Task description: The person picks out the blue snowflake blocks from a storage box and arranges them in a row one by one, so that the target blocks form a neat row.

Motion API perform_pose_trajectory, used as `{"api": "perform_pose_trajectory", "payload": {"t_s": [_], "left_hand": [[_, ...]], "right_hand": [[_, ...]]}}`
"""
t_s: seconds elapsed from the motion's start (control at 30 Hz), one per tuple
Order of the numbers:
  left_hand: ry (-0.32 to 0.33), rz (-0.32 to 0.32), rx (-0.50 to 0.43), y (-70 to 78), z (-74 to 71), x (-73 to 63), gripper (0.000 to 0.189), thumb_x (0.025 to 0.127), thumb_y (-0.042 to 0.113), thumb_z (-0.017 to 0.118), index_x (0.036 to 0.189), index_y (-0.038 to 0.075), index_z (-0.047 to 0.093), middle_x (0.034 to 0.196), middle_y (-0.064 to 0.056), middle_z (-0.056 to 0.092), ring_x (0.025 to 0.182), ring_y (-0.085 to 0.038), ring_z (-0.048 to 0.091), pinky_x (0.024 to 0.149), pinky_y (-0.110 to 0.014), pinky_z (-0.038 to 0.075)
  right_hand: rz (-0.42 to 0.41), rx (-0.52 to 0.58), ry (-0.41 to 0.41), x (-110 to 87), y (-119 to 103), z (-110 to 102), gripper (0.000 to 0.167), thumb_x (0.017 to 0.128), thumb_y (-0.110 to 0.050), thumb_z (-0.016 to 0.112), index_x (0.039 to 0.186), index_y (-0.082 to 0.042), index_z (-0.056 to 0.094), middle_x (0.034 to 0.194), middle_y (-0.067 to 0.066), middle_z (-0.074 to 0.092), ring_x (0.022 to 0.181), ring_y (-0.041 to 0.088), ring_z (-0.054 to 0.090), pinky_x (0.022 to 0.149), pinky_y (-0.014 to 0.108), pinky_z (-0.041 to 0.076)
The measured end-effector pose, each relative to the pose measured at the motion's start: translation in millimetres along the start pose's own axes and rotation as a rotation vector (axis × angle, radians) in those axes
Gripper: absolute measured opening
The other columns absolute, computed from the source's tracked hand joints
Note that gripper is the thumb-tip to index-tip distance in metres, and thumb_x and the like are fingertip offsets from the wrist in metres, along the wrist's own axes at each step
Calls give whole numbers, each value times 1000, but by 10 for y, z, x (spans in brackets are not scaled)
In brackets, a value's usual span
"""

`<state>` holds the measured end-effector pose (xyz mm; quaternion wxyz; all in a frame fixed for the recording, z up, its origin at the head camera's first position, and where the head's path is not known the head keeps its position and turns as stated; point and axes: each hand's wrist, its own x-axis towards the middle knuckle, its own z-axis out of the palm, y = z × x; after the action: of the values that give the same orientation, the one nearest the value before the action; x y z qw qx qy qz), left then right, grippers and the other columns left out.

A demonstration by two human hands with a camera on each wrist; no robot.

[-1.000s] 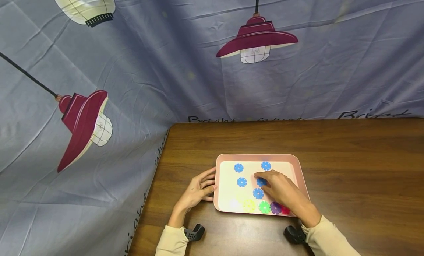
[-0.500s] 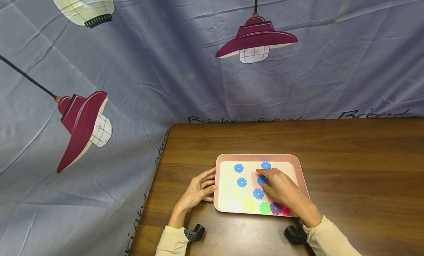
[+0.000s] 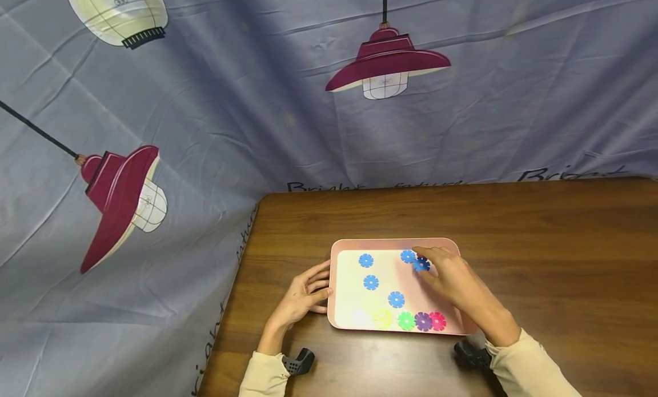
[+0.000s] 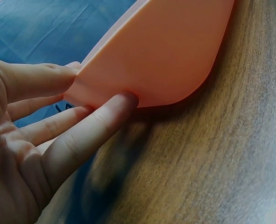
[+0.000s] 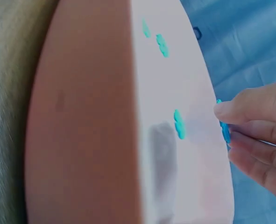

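Observation:
A pink tray (image 3: 339, 241) lies on the table, with several flat notched plastic discs in it. My right hand (image 3: 454, 280) is over its far right part, pinching a blue notched disc (image 3: 421, 264) between thumb and fingers; the right wrist view shows this held disc (image 5: 225, 130) at the fingertips. Beside it lies another blue disc (image 3: 408, 256). My left hand (image 3: 300, 297) rests at the tray's left side, fingers fairly straight. In the left wrist view, its fingertips touch the tray's outer wall (image 4: 161, 56) and rim.
Other blue discs (image 3: 396, 299) are scattered over the tray floor. Along its near edge sit yellow, green (image 3: 406, 321), purple (image 3: 424, 321) and pink-red (image 3: 437, 321) discs in a row. The wooden table (image 3: 555, 260) meets a grey-blue curtain (image 3: 488, 128) printed with lamps.
My right hand has moved away and to the right, carrying the blue notched disc toward the tray's far right part. The pink-red disc is now uncovered. My left hand stays at the tray.

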<state>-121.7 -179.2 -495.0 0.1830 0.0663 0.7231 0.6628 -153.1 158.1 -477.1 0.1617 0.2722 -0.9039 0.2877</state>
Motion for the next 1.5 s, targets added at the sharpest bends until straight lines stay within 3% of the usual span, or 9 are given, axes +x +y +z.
{"api": "perform_pose_trajectory", "payload": {"t_s": [0.13,0.37,0.57,0.77,1.0,1.17,1.5], "left_hand": [[-3,4,-11,-11,-17,-9,63,94,-3,61,151,2,35,140,-30,45,121,-42,52,65,-46,61],[-10,5,-15,-7,-47,-30,64,94,-2,62,151,1,33,141,-31,43,122,-43,52,67,-46,61],[-9,10,-8,-12,-66,-34,64,94,-3,61,151,-1,32,140,-32,43,121,-44,52,65,-46,61],[-6,-20,-9,-16,-62,-38,65,93,-4,61,152,2,34,141,-29,45,122,-42,52,66,-46,61],[-7,-26,-3,-7,-34,-30,65,94,-5,61,152,3,34,141,-29,44,122,-42,51,67,-47,61],[-20,-29,-4,2,-18,-12,65,94,-3,61,152,4,33,142,-28,44,123,-42,51,67,-47,61],[-39,-19,2,27,5,11,64,95,-3,60,152,3,32,143,-29,42,124,-43,50,69,-46,61]], "right_hand": [[38,-19,2,-29,25,-100,43,72,9,80,114,8,67,107,21,69,96,37,66,80,53,56],[63,-53,53,-77,87,-305,47,72,5,81,117,4,67,96,16,70,76,26,58,64,44,52],[81,-59,97,-141,207,-506,52,68,8,83,117,4,65,98,19,70,82,33,65,67,50,54],[201,-37,93,-305,339,-630,49,74,5,80,120,4,63,99,25,68,80,39,68,66,54,56],[267,-70,38,-507,466,-588,50,74,3,80,120,6,62,97,25,67,80,38,66,67,55,55],[285,-90,9,-640,532,-511,49,74,2,80,119,6,63,103,29,66,91,47,62,75,62,51],[295,-100,17,-803,598,-429,46,73,1,81,116,8,65,105,31,66,97,50,61,81,63,49]]}}
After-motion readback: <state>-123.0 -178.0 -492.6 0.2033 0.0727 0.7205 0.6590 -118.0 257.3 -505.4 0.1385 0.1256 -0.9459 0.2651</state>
